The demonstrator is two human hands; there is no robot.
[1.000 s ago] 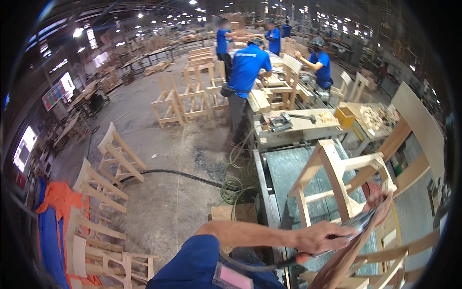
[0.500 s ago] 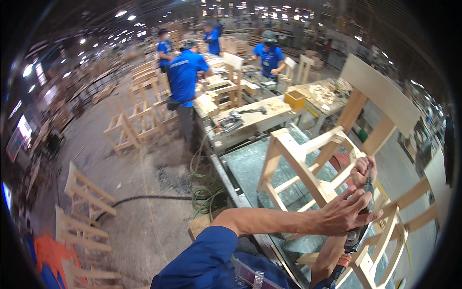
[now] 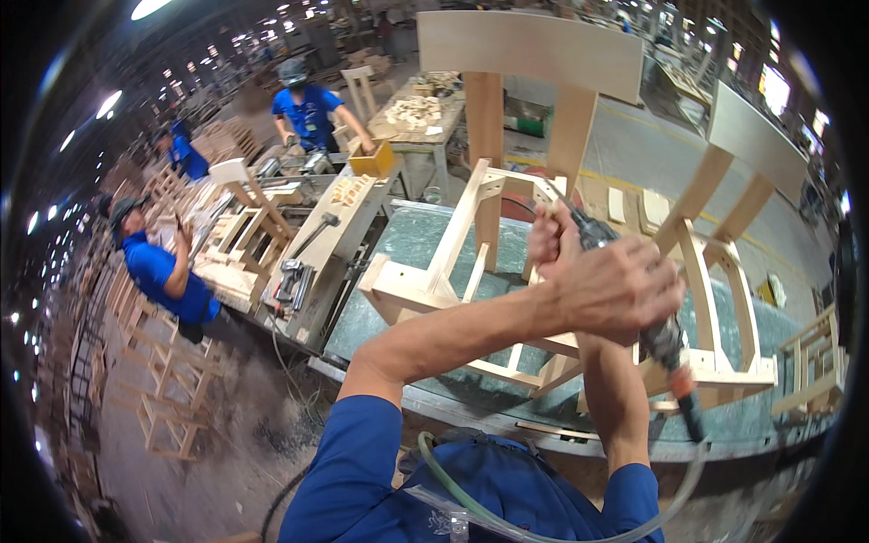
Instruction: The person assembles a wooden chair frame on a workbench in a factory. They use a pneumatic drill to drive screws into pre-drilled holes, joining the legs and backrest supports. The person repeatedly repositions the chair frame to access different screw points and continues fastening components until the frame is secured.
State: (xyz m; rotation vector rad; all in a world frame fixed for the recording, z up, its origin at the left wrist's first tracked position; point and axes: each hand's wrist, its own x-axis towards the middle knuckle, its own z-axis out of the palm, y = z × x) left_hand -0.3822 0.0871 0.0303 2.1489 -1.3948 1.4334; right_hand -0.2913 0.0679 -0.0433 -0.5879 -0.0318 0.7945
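My left hand is closed over the body of a dark air screwdriver with an orange ring near its rear end. Just ahead of it, my right hand is closed beside the front of the tool; what its fingers hold is hidden. Both hands are over a pale wooden chair frame, which lies tilted on a green-topped bench. The chair's wide curved backrest rises beyond my hands, and the thin front of the tool points toward the seat rails.
A second chair frame stands on the bench at right. A clear hose loops from the tool past my body. At left, a side bench holds a hammer, another tool and a yellow box. Co-workers in blue stand beyond.
My view has swung right, so the chair and bench now sit nearer the middle. Both hands remain at the tool, and my left fingers, spread before, now curl over it.
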